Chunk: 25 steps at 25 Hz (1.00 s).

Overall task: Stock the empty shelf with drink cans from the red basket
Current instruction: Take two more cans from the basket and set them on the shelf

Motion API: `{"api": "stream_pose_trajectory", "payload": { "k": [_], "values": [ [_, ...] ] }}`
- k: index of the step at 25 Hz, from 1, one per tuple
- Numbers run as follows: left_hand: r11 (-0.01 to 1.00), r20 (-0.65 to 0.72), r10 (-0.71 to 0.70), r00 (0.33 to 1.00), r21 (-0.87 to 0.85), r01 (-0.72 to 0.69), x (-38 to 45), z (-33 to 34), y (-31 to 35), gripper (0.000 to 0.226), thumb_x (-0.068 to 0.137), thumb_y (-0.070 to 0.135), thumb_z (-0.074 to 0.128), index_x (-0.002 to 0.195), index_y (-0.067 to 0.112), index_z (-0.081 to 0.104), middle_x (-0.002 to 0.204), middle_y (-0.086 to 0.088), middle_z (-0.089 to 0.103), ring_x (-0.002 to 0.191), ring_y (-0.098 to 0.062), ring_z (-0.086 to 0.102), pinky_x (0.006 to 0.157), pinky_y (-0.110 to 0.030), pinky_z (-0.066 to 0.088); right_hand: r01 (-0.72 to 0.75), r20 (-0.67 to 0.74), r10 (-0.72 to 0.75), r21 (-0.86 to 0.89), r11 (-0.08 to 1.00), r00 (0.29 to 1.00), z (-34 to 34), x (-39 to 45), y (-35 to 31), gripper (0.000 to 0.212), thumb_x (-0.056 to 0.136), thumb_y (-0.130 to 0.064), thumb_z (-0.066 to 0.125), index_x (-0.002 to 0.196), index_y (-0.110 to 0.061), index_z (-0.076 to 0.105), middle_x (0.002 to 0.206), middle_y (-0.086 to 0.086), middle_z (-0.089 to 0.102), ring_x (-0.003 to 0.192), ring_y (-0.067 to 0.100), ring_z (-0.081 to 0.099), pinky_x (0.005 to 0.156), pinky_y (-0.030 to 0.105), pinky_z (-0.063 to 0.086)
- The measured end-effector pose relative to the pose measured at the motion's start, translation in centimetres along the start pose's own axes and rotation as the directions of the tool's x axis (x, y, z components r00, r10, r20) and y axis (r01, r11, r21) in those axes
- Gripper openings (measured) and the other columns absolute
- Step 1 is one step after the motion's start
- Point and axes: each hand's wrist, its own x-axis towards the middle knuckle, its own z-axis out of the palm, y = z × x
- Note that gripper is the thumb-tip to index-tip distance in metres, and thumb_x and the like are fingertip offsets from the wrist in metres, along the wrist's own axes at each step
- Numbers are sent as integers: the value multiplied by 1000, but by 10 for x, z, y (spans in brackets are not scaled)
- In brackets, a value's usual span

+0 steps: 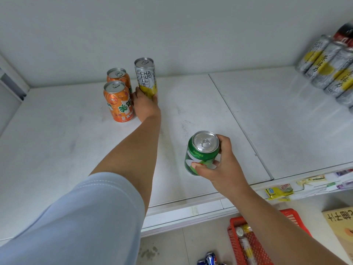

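Observation:
My left hand (145, 105) grips the base of a tall silver and yellow can (146, 77), which stands upright at the back left of the white shelf (191, 115). Just left of it stand two orange cans, one in front (118, 101) and one behind (118, 75). My right hand (219, 165) holds a green can (200, 152) upright near the shelf's front edge. The red basket (257, 243) sits on the floor below at the lower right, with several cans lying inside.
Several silver and yellow cans (328, 67) stand in a row at the shelf's far right, with a red can (343, 38) behind them. Price tags (278, 191) line the shelf edge. Blue cans (210, 259) lie on the floor; a cardboard box (342, 226) stands at right.

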Motion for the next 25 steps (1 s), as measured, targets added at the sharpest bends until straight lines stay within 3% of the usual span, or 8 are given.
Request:
{"api": "stream_pose_trajectory", "payload": {
  "k": [4, 6, 8, 10, 14, 18, 20, 25],
  "values": [
    [999, 198, -9, 980, 47, 0, -33, -13, -3, 72, 90, 24, 56, 145, 0, 16, 147, -18, 30, 135, -31, 32, 108, -37, 33, 3, -1, -3, -10, 1000, 1000, 0, 0, -1, 66, 60, -27, 82, 104, -51, 39, 112, -21, 56, 106, 6, 58, 90, 26, 50],
    [961, 344, 107, 933, 203, -186, -53, -32, -14, 60, 91, 24, 52, 142, 4, 27, 144, -16, 33, 132, -31, 34, 104, -40, 37, 11, 1, -11, -16, 1000, 1000, -1, 1, -1, 65, 61, -24, 82, 104, -49, 40, 112, -19, 57, 105, 6, 59, 90, 28, 50],
    [859, 480, 217, 850, 320, -400, -68, -62, -34, 46, 92, 29, 48, 134, 12, 43, 140, -10, 40, 129, -28, 37, 98, -42, 41, 15, 6, -15, -24, 1000, 1000, -2, 3, -1, 65, 63, -21, 82, 103, -49, 39, 110, -20, 57, 104, 6, 59, 89, 27, 50],
    [792, 546, 223, 807, 382, -477, -76, -99, -61, 44, 91, 37, 48, 133, 24, 46, 140, -3, 42, 130, -25, 37, 96, -42, 43, 10, 3, -10, -42, 999, 1000, -3, 6, -3, 65, 63, -21, 82, 102, -50, 39, 109, -22, 57, 102, -1, 58, 85, 19, 48],
    [738, 528, 85, 845, 536, -409, -68, -173, -112, 57, 85, 57, 50, 138, 36, 39, 146, 3, 38, 131, -25, 36, 100, -41, 41, 17, -28, -18, -50, 999, 999, -4, 31, -5, 65, 66, -15, 82, 107, -40, 39, 107, -21, 55, 93, -16, 55, 77, 2, 43],
    [729, 554, 57, 831, 546, -413, -64, -182, -122, 62, 85, 56, 51, 141, 33, 37, 150, -1, 33, 135, -26, 33, 107, -38, 35, 28, -72, -34, -83, 996, 997, 3, 89, -3, 71, 69, -12, 80, 125, -24, 38, 118, -2, 54, 109, 18, 56, 94, 30, 46],
    [733, 547, 65, 834, 542, -412, -65, -178, -120, 63, 85, 54, 53, 141, 31, 37, 150, -2, 33, 135, -27, 33, 107, -38, 34, 16, -87, -27, -116, 993, 996, 11, 125, -5, 77, 69, -16, 80, 132, -21, 37, 124, 1, 53, 112, 23, 55, 98, 38, 46],
    [741, 527, 55, 848, 547, -388, -67, -176, -121, 63, 85, 51, 56, 142, 30, 36, 150, -2, 31, 134, -28, 31, 107, -42, 36, 50, -110, -67, -152, 987, 992, 43, 199, -10, 79, 69, -23, 79, 136, -18, 37, 128, 5, 52, 111, 18, 51, 95, 28, 43]
  ]
}}
